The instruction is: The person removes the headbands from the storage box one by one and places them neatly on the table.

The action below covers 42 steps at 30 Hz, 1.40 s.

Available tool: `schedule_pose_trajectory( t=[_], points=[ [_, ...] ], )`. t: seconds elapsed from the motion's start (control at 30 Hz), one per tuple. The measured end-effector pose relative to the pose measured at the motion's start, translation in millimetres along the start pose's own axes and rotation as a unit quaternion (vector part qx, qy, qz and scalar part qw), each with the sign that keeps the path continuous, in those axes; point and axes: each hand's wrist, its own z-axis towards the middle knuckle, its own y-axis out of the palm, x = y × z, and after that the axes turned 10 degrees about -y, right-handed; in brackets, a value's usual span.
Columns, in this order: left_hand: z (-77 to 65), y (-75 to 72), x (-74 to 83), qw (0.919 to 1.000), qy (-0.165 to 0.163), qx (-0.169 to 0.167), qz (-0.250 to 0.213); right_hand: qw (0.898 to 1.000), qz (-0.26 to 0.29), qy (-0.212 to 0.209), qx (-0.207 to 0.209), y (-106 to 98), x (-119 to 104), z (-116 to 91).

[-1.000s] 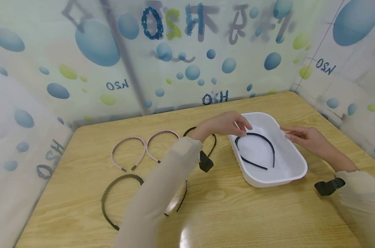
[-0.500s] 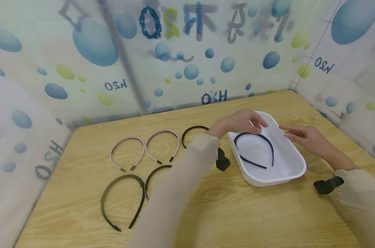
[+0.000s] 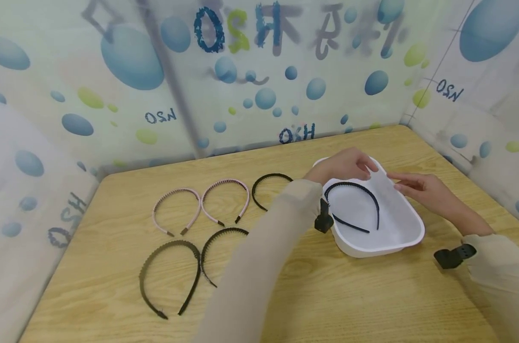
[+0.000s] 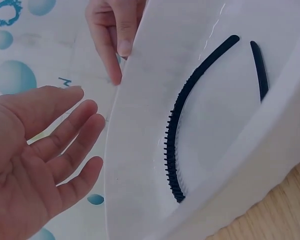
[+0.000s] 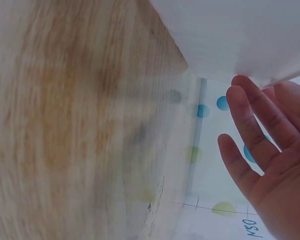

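Note:
A white plastic tray (image 3: 405, 231) stands at the right of the table. Inside it lies a black toothed headband (image 3: 376, 205), whose comb teeth show in the left wrist view. My left hand (image 3: 347, 166) hovers over the tray's far left part, fingers loosely bent with nothing between them. In the left wrist view this left hand (image 4: 55, 150) appears palm-side, fingers spread apart. At the tray's right rim, my right hand (image 3: 426, 193) touches the edge with index finger and thumb. Its other fingers extend along the outer wall in the right wrist view.
Two pink headbands (image 3: 198, 209) lie at the back left of the wooden table (image 3: 349, 295). An olive-brown headband (image 3: 144, 281) lies in front, beside a dark headband (image 3: 204, 252) partly behind my left sleeve. Another black headband (image 3: 254, 188) lies left of the tray. Printed curtains surround the table.
My left hand has moved right, from above the headband in the tray to farther over the tray. The right hand stays at the rim, and the headbands have not moved.

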Motion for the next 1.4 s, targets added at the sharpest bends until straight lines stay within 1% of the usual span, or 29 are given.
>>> schedule_pose_trajectory(
  t=[0.1,0.27,0.33,0.53,0.7,0.73,0.83,0.93,1.17,1.3,1.4],
  points=[
    [4.6,0.9,3.2,0.9998,-0.02,0.004,0.001,1.0,-0.001,-0.002,0.001,0,-1,0],
    [8.0,3.5,9.5,0.9977,-0.066,0.014,-0.006,1.0,0.003,-0.006,0.002,-1,-3,0],
    [8.8,4.9,10.5,0.9968,-0.077,0.018,-0.012,1.0,0.004,-0.005,0.002,-1,-2,-1],
    [16.2,12.2,3.8,0.9941,-0.1,0.032,-0.028,1.0,-0.003,-0.003,-0.002,0,0,-2],
    [22.2,18.5,-1.5,0.9899,-0.124,0.052,-0.044,1.0,-0.017,0.003,-0.007,0,0,-1],
    [23.1,19.2,-1.7,0.9901,-0.121,0.054,-0.046,1.0,-0.018,0.004,-0.008,0,0,-1],
    [25.9,20.9,-0.5,0.9883,-0.126,0.062,-0.059,1.0,-0.015,0.005,-0.008,-1,-1,0],
    [28.9,21.5,-0.2,0.9882,-0.123,0.063,-0.066,1.0,-0.01,0.001,-0.004,-2,-1,0],
    [32.7,21.5,-4.0,0.9835,-0.146,0.068,-0.082,1.0,0.005,-0.009,-0.001,-1,-3,1],
    [34.0,24.1,-4.6,0.9824,-0.152,0.074,-0.081,1.0,0.011,-0.007,0.0,-1,-3,-1],
    [34.3,26.1,-4.7,0.9825,-0.149,0.082,-0.076,1.0,0.008,-0.008,0.002,-1,-3,-1]
  ],
)
